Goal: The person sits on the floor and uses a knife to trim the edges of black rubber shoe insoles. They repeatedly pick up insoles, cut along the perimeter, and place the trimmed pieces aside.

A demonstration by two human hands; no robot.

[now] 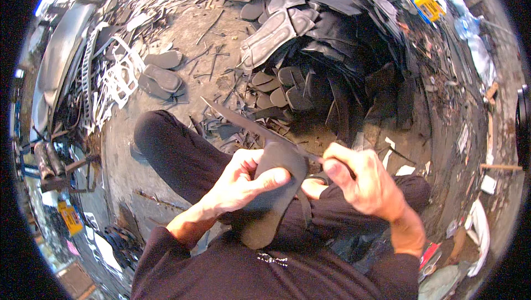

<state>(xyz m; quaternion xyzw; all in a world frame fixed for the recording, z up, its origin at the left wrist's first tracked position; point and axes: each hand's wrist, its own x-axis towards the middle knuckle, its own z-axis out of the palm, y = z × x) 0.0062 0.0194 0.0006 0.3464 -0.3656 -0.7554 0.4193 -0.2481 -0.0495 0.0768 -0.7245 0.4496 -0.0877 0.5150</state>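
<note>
In my left hand [249, 181] is a dark shoe sole [271, 203], gripped with the thumb lying on its face. It stands lengthwise above my crossed legs, its wide end away from me. My right hand [368, 181] is closed round the handle of a knife [238, 120]. The long blade points to the far left and crosses the sole's far end, touching or very near its edge. A thin dark strip [305, 210] hangs beside the right edge of the sole; whether it is still joined there I cannot tell.
Several cut soles [282, 87] lie ahead on the littered floor, in front of a heap of dark sheets [354, 40]. More soles [160, 78] rest at the left by white cut-out netting [119, 76]. A yellow box [428, 4] stands at the far right.
</note>
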